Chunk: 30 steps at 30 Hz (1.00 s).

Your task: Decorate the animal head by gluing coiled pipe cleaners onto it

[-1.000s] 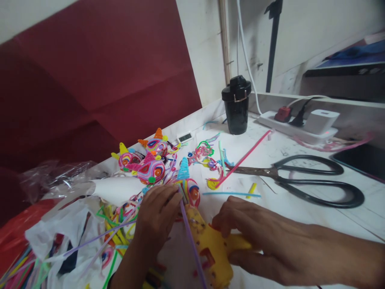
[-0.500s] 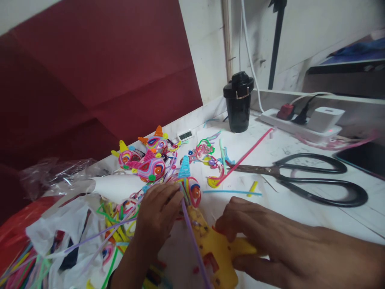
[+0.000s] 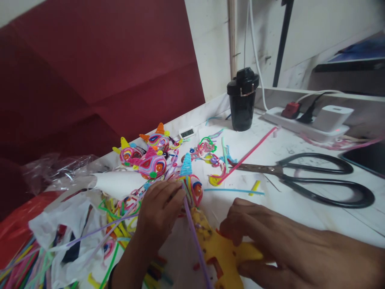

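Note:
My left hand (image 3: 164, 204) is closed around a small striped craft head (image 3: 193, 188) with a blue ear (image 3: 186, 165) and an orange bead eye. A purple strip (image 3: 194, 228), like a pipe cleaner, runs from its fingertips down toward the bottom edge. My right hand (image 3: 258, 230) grips the handle of a yellow hot glue gun (image 3: 219, 251), with a finger at its red trigger. The gun's stained front end lies close below the craft head; whether they touch, I cannot tell.
Black-handled scissors (image 3: 282, 171) lie at right. Finished craft heads (image 3: 152, 164) sit behind my left hand. Around stand a black cup (image 3: 243, 102), a power strip (image 3: 306, 122) and a phone (image 3: 367, 154). Colourful strips (image 3: 27, 263) and plastic wrap (image 3: 64, 170) fill the left.
The whole view has shifted slightly, so the table things appear a little further right. Both hands keep their grips, and the craft head and glue gun stay close together.

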Each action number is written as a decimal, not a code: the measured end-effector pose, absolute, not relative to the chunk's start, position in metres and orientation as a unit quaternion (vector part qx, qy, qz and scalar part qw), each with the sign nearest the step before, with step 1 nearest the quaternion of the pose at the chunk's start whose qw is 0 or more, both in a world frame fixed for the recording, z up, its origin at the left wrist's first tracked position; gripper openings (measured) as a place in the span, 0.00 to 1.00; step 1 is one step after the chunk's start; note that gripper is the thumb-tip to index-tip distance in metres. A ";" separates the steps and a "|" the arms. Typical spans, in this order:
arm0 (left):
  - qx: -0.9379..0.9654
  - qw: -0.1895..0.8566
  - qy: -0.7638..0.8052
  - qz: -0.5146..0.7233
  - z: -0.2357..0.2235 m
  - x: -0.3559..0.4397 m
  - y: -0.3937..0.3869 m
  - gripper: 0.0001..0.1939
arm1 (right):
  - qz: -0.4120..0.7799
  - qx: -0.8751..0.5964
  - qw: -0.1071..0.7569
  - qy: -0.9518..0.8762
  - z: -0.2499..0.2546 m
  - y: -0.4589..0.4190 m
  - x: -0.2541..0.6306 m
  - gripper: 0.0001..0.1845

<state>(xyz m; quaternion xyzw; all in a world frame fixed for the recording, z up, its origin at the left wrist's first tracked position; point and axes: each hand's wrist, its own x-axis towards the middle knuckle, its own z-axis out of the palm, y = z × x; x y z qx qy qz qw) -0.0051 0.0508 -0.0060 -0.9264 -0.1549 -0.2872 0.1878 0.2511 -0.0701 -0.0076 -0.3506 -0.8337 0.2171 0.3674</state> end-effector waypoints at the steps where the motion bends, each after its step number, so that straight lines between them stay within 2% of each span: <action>1: -0.927 0.187 -0.156 -0.286 -0.006 -0.005 0.051 0.11 | 0.218 -0.350 0.368 -0.833 -0.008 -0.070 0.251 0.23; 13: -0.926 0.191 -0.161 -0.283 -0.003 -0.002 0.049 0.10 | 0.232 -0.361 0.358 -0.829 -0.012 -0.071 0.250 0.19; 20: -0.926 0.180 -0.163 -0.288 -0.003 -0.002 0.048 0.08 | 0.212 -0.367 0.346 -0.837 -0.020 -0.072 0.252 0.16; 25: -0.926 0.179 -0.165 -0.289 -0.002 -0.003 0.047 0.08 | 0.187 -0.367 0.348 -0.842 -0.030 -0.073 0.255 0.17; 30: -0.925 0.183 -0.164 -0.291 -0.002 -0.002 0.047 0.09 | 0.166 -0.343 0.368 -0.848 -0.032 -0.074 0.256 0.13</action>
